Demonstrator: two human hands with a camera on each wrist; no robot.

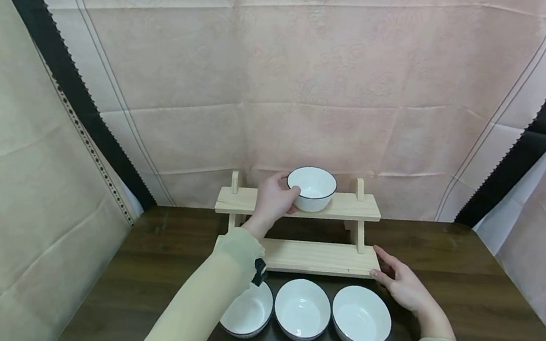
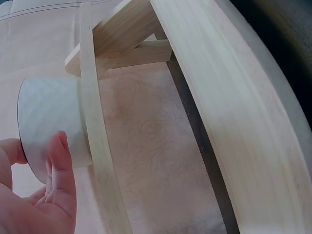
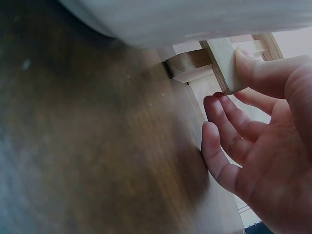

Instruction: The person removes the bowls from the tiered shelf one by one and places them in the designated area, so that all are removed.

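Observation:
My left hand pinches the rim and side of a white bowl with a dark rim. That bowl sits upright at the upper board of a two-tier wooden rack; in the left wrist view the bowl's base meets the board's edge. At the rack's lower right end, my right hand holds the board's end between thumb and fingers. The right wrist view has the thumb on the board, other fingers curled beside it.
Three more white bowls stand in a row before the rack: a left one partly behind my left sleeve, a middle one and a right one. The dark wooden table ends at a hanging cloth behind the rack.

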